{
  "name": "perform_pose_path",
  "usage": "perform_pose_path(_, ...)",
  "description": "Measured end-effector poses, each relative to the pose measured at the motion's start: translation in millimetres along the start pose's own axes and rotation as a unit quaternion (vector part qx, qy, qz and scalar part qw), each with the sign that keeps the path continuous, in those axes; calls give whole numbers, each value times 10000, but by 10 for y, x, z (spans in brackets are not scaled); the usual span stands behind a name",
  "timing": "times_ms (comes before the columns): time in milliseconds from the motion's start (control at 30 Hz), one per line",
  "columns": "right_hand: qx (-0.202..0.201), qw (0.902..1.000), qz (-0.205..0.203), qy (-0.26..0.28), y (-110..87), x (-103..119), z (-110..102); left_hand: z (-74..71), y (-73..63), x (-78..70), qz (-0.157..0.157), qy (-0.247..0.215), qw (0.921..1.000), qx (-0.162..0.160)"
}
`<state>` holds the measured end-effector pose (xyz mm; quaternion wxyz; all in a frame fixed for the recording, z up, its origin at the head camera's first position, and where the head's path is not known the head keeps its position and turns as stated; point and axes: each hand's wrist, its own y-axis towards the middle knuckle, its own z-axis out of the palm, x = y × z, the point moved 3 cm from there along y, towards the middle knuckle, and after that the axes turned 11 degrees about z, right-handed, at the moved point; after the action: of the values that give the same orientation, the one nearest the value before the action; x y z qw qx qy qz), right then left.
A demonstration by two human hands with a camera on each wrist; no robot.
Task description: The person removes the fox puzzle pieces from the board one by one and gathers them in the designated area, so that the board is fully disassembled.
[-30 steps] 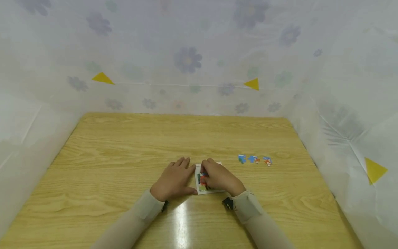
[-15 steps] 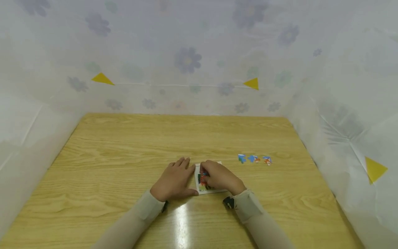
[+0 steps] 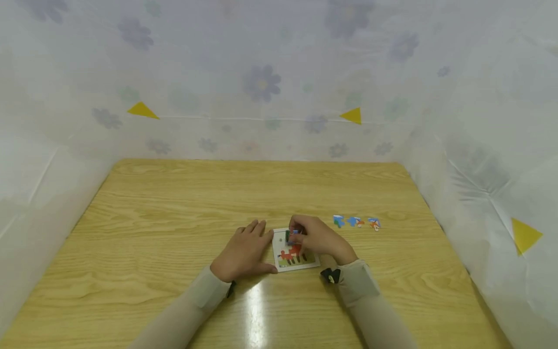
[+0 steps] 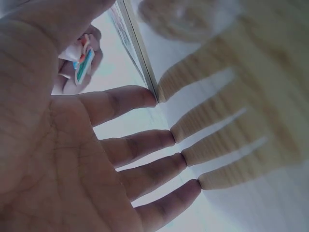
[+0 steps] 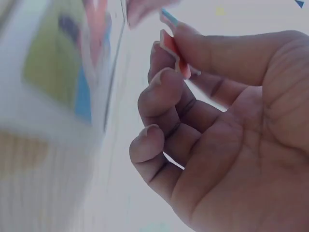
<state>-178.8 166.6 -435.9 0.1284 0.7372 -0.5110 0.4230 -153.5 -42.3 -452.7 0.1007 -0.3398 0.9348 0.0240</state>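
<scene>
A small jigsaw puzzle board (image 3: 298, 267) with a pale frame lies on the table, with part of a red animal picture in its lower half. My left hand (image 3: 246, 254) rests beside it, fingers straight; the index finger and thumb touch the board's left edge. In the left wrist view, the left fingertips (image 4: 147, 96) press on the tabletop. My right hand (image 3: 322, 238) pinches a jigsaw piece (image 5: 175, 54) between thumb and fingers, over the board's upper part. The piece shows red and blue-green and is partly hidden by the fingers.
Three loose jigsaw pieces, a blue-green one (image 3: 338, 221), a blue and orange one (image 3: 355, 222) and another (image 3: 374, 224), lie in a row to the right of the board. Pale flowered sheeting (image 3: 261, 135) walls in the wooden table (image 3: 196, 194) at the back and sides.
My right hand has lifted the piece from the board's lower left and moved up and to the right, uncovering the red picture. The left hand stays in place.
</scene>
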Motion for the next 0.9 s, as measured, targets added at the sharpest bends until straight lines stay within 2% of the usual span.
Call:
perform_pose_path(133, -360, 9993, 3, -25, -101, -137, -212, -7, 12, -13, 41, -36, 10000, -3)
perform_pose_path(300, -763, 9967, 218, -171, -223, -316, -405, -5, 5, -5, 11, -49, 10000, 82)
perform_pose_path(467, -872, 9956, 270, -200, -338, -456, -503, -16, 7, -2, 21, -62, 10000, 67)
perform_pose_path(767, -1147, 9893, 787, -433, -608, -686, -636, 0, 13, -4, -8, -81, 10000, 56)
perform_pose_path(900, -1301, 9852, 988, -513, -671, -751, -652, 0, 8, 2, -25, -91, 9999, 57)
